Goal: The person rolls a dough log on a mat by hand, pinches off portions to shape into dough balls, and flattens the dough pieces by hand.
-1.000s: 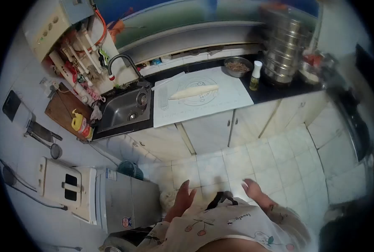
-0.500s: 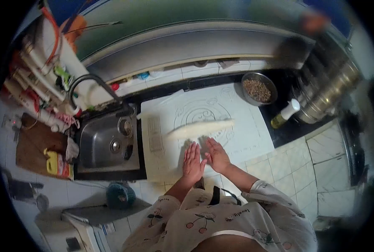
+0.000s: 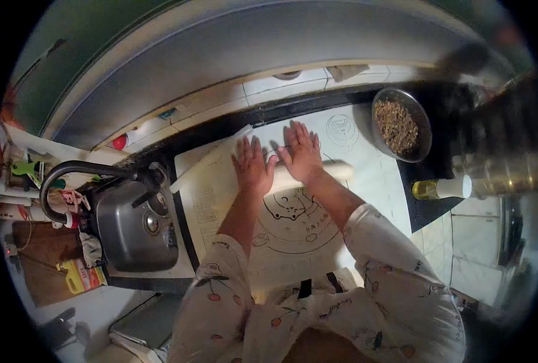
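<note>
A pale, smooth dough roll [image 3: 341, 172] lies crosswise under your left hand [image 3: 254, 169] and right hand [image 3: 301, 157], flat, fingers extended, grasping nothing, likely to spread pressure. The white printed mat [image 3: 371, 212] probably shields it from the black table [image 3: 423, 212]. Beyond, a round metal bowl [image 3: 425, 140] of brown crumbs sits aside, seemingly leaving room.

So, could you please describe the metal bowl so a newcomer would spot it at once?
On the dark countertop, find the large white mat, then its far right corner. The metal bowl sits there, just beyond the bottle. Unlike that bottle, it is round, open and filled with brown, crumbly bits.
</note>
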`<state>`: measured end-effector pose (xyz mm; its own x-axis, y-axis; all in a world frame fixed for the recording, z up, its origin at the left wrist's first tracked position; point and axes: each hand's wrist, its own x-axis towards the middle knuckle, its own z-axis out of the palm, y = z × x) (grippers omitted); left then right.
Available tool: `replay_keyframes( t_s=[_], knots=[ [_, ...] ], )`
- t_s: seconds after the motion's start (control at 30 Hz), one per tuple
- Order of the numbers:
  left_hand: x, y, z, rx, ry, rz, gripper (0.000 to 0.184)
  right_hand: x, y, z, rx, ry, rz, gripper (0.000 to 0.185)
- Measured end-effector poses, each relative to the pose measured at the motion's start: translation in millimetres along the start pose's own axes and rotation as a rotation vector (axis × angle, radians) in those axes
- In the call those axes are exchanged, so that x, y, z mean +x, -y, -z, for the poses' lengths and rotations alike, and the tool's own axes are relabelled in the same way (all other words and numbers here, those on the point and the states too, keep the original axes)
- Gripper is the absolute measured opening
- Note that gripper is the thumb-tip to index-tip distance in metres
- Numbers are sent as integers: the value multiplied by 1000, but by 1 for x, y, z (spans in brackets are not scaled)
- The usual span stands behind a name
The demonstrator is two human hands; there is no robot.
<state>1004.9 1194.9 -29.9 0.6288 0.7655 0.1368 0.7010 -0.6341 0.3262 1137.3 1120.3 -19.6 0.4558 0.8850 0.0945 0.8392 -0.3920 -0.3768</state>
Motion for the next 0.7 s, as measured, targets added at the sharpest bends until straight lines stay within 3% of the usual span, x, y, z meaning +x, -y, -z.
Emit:
replay_keyframes(
  t_s=[0.1,0.23,0.33,0.37,0.4,0.43,0.5,0.57,0.63,0.7],
  knots=[
    [-48,-10,26,145,219,-170,76,-54,-6,9,-89,153,235,67],
    [-171,-32,67,103,345,-151,84,-167,-18,48,0,335,288,74],
    [-146,-10,48,258,318,-83,84,-139,-45,24,-37,83,349,76],
    [-120,16,22,166,141,-6,86,-102,-44,42,85,70,259,73],
    [-97,41,-2,71,-31,75,87,-79,-51,31,-128,-1,130,71],
    [-94,47,-1,177,-16,52,87,-57,-56,31,-123,-108,76,68],
    [-82,51,9,393,-11,-1,86,-59,-61,42,-153,-31,66,71],
    [-131,31,39,277,119,9,88,-107,-56,63,-113,194,61,77],
    [-187,19,57,219,230,21,89,-175,-68,65,-45,143,79,82],
    [-212,24,66,236,297,20,91,-176,-83,66,-83,186,97,81]
  ],
)
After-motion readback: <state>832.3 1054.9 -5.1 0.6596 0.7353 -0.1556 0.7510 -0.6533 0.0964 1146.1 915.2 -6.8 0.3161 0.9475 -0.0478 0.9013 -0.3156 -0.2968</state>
